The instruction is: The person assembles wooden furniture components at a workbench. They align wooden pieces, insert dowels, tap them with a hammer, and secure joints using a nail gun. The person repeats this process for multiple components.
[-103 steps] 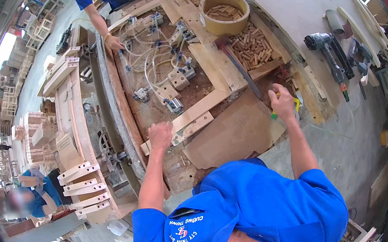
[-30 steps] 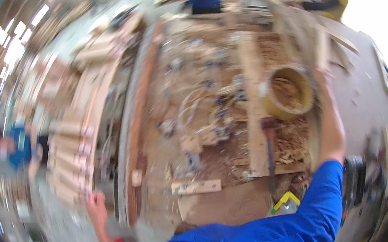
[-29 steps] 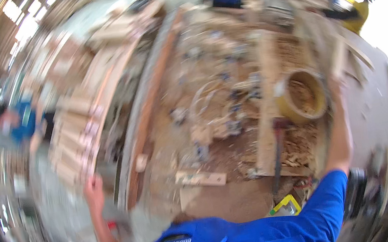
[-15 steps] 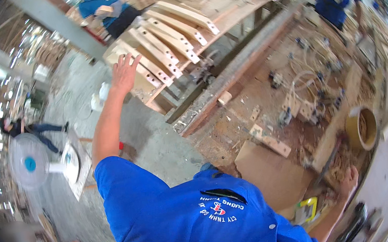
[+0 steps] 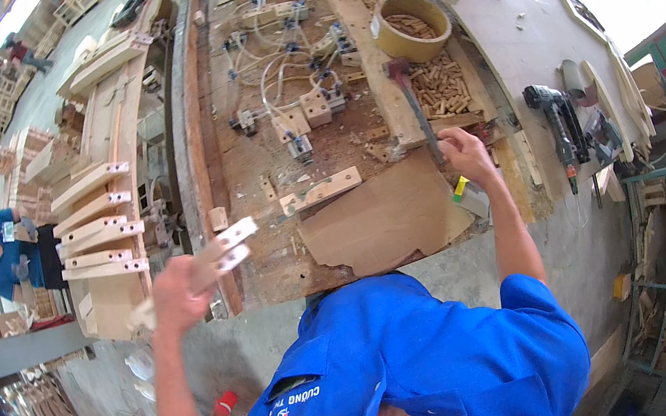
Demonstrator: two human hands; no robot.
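My left hand [image 5: 179, 294] is closed around a pair of pale wooden bars [image 5: 225, 247] with dark holes near their ends, held over the bench's left edge and slightly blurred. At the right, my right hand [image 5: 469, 155] has its fingers around the lower end of a hammer's handle [image 5: 423, 124]; the hammer head [image 5: 396, 69] lies away from me by a bin of dowels. Between the hands, a drilled wooden strip [image 5: 321, 191] rests next to a brown cardboard sheet [image 5: 384, 214]. More drilled bars [image 5: 96, 231] are lined up on the left-hand table.
A clamp fixture with clear hoses [image 5: 295, 78] occupies the bench's far middle. Wooden dowels [image 5: 441, 86] fill a tray beside a yellow round tub [image 5: 410, 28]. On the right surface lies a black nail gun [image 5: 556, 124]. A person in blue [image 5: 6, 251] stands beyond the left table.
My view has swung toward the bench. The left hand, open over the row of bars before, now holds a pair of them above the bench edge. My right hand has closed on the hammer handle.
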